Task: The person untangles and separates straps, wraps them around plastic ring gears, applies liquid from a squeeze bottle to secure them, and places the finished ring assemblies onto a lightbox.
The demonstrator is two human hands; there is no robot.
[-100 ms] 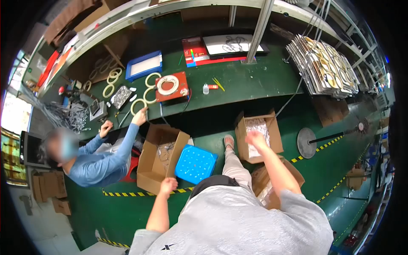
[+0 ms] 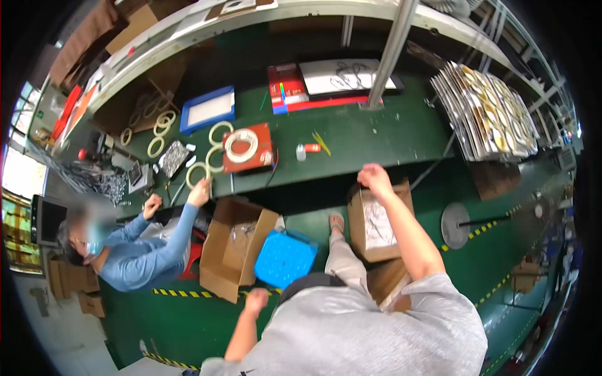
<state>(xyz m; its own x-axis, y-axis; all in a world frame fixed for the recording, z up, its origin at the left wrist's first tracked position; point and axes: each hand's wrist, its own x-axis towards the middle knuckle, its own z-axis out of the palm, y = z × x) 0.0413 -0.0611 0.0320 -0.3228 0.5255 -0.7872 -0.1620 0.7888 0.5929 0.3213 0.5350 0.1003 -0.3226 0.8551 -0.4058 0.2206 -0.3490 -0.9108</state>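
Observation:
My right hand [image 2: 375,178] is raised over the far end of an open carton [image 2: 381,254], by the bench's front edge. Its fingers are half bent and a little apart, and nothing shows in them. White pieces [image 2: 377,222] lie inside that carton. Low beside my body is my left hand [image 2: 255,301], loosely curled, with nothing visible in it. It is nearest to the blue plastic stool [image 2: 285,258] and a larger open carton [image 2: 219,276] that holds a few thin cords.
A person in a blue sleeve [image 2: 179,241] sits at left, one hand at a cream ring [image 2: 197,175]. On the green bench [image 2: 351,135] stand a red fixture [image 2: 254,164], a blue tray [image 2: 208,111] and a small bottle [image 2: 301,152]. Stacked boards [image 2: 483,119] and a round stand base [image 2: 454,225] are at right.
My right hand has moved from above the carton's white pieces toward the bench edge. My left hand has shifted a little toward my body. The view has tilted slightly.

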